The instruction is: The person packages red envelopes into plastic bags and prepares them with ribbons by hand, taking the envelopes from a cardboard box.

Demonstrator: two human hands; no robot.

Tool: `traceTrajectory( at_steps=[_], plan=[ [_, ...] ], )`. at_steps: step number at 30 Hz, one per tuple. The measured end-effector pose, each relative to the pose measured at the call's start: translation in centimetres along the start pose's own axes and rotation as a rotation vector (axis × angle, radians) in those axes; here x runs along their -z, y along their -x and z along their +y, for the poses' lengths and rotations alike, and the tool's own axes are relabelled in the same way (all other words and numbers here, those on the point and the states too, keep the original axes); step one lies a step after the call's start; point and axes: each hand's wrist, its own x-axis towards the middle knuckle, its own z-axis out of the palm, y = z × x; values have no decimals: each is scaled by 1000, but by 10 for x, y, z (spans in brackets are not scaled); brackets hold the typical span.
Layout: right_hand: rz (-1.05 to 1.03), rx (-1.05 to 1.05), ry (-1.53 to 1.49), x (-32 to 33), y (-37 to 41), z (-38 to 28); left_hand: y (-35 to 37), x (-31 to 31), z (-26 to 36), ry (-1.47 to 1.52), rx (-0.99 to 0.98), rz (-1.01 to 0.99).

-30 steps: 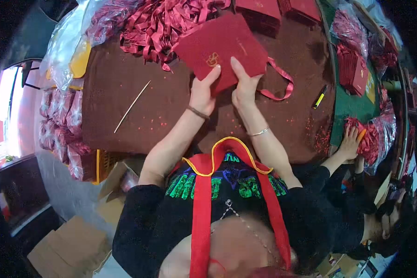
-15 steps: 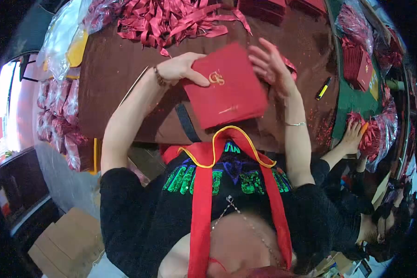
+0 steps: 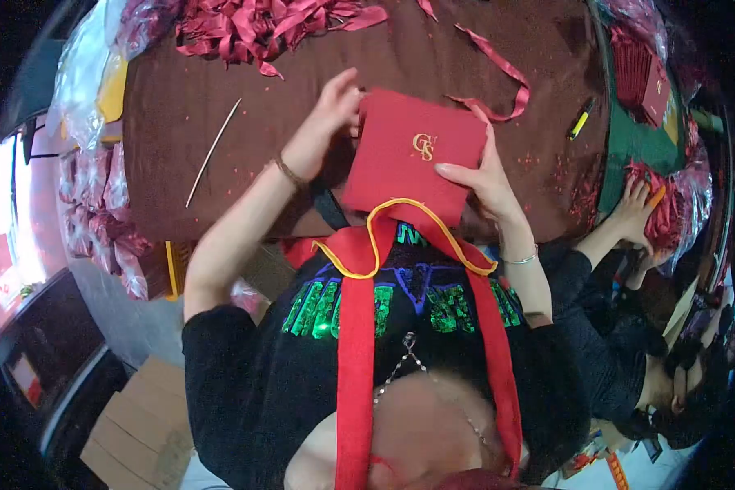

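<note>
Nearest: the red fabric apron with yellow edging (image 3: pixel 355 247), lower centre, overlaps the near edge of the flat dark-red square piece with a gold monogram (image 3: pixel 396 151), which sits mid-frame above the brown cloth-covered table (image 3: pixel 163 163). One layer or several: cannot tell.

Right hand (image 3: pixel 492 181): thumb flat on the face, fingers around the right edge, grasping. Left hand (image 3: pixel 331 114): fingers bent at the upper left edge; cannot tell whether they grip or merely touch.

Beyond: a shiny dark-red ribbon (image 3: pixel 523 88) curves from beside the far corner; attachment unclear. Thin pale stick (image 3: pixel 213 153) left, yellow-and-black pen (image 3: pixel 581 121) right, loose dark-red ribbon heap (image 3: pixel 261 28) upper left.

Risks (judged): an easing right thumb could let the piece slip or any layers shear; the apron edge could snag it; a trailing ribbon could twist.
</note>
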Motion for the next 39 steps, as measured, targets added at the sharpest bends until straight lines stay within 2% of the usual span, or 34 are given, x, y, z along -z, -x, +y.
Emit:
traceTrajectory(
  at_steps=[1,2,4,5,6,7,8,10,12,13,14,15,16,17,19,21,25,28,30,31,33,34,37,38,39],
  plan=[
    [7,-37,-51,-2,5,2,12,-11,-5,-115,-126,-23],
    [22,-52,-60,-1,10,6,20,-24,-13,-318,-234,14],
    [-8,7,47,0,17,10,42,-41,-34,-526,-368,138],
    [-20,-28,-22,-6,24,5,51,-45,-32,-527,-367,136],
    [-19,-27,-22,-13,26,1,59,-48,-30,-393,-395,143],
    [28,-36,-73,-20,29,-1,64,-51,-30,-258,-417,150],
    [74,-43,-124,-25,30,-2,63,-53,-31,-258,-415,149],
    [76,-25,-170,-26,19,2,55,-53,-31,-46,-316,181],
    [173,-51,-165,-25,8,11,41,-47,-35,-21,-270,187],
    [256,51,-92,-26,4,19,31,-43,-37,-141,-330,225],
    [262,52,-97,-25,2,22,25,-41,-40,-260,-391,260],
    [220,125,80,-22,0,22,24,-36,-42,-474,-417,271],
    [175,198,258,-19,-3,23,21,-33,-46,-473,-422,270],
    [224,216,561,-13,-7,26,19,-30,-50,-548,-430,293],
    [222,240,621,-11,-10,20,21,-30,-51,-627,-436,322],
    [188,229,678,-13,-10,5,29,-38,-43,-848,-278,431],
    [93,170,678,-9,-6,-4,32,-44,-44,-713,-384,465],
    [110,182,768,-13,-1,-9,32,-40,-51,-648,-337,433],
    [109,85,1052,-15,2,-17,32,-40,-53,-700,-360,441],
    [109,86,1051,-15,1,-18,33,-40,-53,-756,-382,445],
    [243,512,1247,-15,-3,-20,35,-41,-51,-814,-405,448],
    [247,510,1246,-16,-6,-23,37,-43,-46,-834,-420,470],
    [170,778,1496,-28,-19,-35,36,-47,-44,-816,-434,488],
    [162,796,1494,-32,-25,-32,36,-46,-43,-783,-432,496],
    [42,784,1405,-35,-32,-26,36,-46,-44,-783,-438,508]
  ],
)
